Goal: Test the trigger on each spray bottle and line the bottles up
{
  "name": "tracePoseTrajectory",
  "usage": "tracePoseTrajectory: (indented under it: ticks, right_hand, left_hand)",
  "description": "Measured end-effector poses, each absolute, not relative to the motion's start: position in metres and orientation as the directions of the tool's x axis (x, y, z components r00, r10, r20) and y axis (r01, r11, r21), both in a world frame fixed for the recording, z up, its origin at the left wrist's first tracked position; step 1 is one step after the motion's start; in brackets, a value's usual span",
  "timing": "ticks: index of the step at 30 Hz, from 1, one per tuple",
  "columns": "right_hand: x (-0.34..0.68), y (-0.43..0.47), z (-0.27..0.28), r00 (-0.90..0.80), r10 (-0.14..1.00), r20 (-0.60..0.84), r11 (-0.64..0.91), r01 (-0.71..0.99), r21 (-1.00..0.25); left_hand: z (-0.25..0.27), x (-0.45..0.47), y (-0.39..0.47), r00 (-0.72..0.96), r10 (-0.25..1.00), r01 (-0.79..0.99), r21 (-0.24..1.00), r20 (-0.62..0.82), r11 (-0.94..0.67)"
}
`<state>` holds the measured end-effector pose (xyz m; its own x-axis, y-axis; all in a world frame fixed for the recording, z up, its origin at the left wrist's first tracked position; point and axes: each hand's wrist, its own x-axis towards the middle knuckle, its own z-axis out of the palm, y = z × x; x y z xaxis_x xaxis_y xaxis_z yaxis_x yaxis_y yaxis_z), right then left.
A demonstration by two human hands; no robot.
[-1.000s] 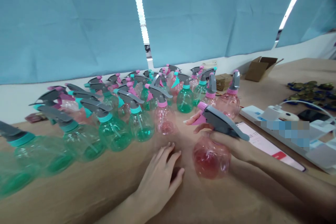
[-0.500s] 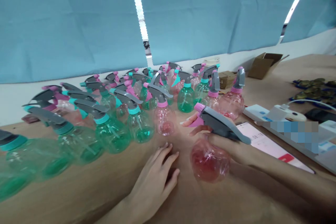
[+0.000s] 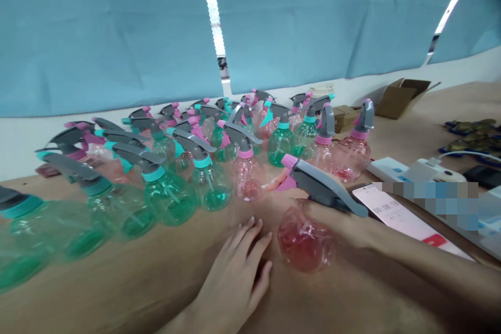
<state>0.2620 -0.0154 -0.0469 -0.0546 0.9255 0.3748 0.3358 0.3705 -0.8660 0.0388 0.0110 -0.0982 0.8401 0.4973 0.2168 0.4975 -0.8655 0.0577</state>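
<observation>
As seen from the near side of the worktop [image 3: 129, 292], features a pink spray bottle [image 3: 306, 245] right of centre, with its pink nozzle [image 3: 288, 161] toward the far left and its grey lever [image 3: 346, 195] sloping down to the right. Reaches behind it with the right hand [image 3: 323, 212], extending fingers left past the trigger [image 3: 287, 182]; cannot tell, with the palm hidden, whether closed on the bottle. Rests the left hand [image 3: 237, 263] palm down on the worktop, just left of and apart from that bottle, half spread, lightly bent and holding nothing. Continues beyond with a crowd of green bottles [image 3: 168, 201], mostly left, and more pink bottles [image 3: 350, 159] among and right of them. Shows at right a lit phone [image 3: 407, 214] and white power strip [image 3: 385, 167], with an open cardboard box [image 3: 397, 102] farther back.
</observation>
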Motion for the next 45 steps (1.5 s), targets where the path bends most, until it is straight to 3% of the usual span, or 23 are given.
tracePoseTrajectory:
  ticks: [4,17,25,33,45]
  right_hand:
    - [0.257,-0.015,-0.039,-0.015,0.947,0.320,0.308,0.319,-0.896]
    - [0.262,-0.010,-0.047,-0.023,0.948,0.316,0.308,0.307,-0.901]
    - [0.251,-0.006,-0.039,-0.060,0.936,0.347,0.349,0.287,-0.892]
    - [0.250,-0.011,-0.035,-0.014,0.966,0.257,0.250,0.290,-0.924]
    - [0.251,-0.008,-0.039,-0.076,0.935,0.345,0.352,0.278,-0.894]
  left_hand:
    - [-0.098,0.038,0.013,0.841,0.493,0.492,0.065,0.223,-0.868]
    - [-0.096,0.038,0.011,0.830,0.515,0.502,0.116,0.214,-0.857]
    - [-0.095,0.039,0.012,0.838,0.506,0.497,0.094,0.204,-0.862]
    - [-0.094,0.041,0.013,0.850,0.485,0.487,0.048,0.205,-0.872]
    - [-0.094,0.040,0.013,0.855,0.463,0.469,0.030,0.235,-0.882]
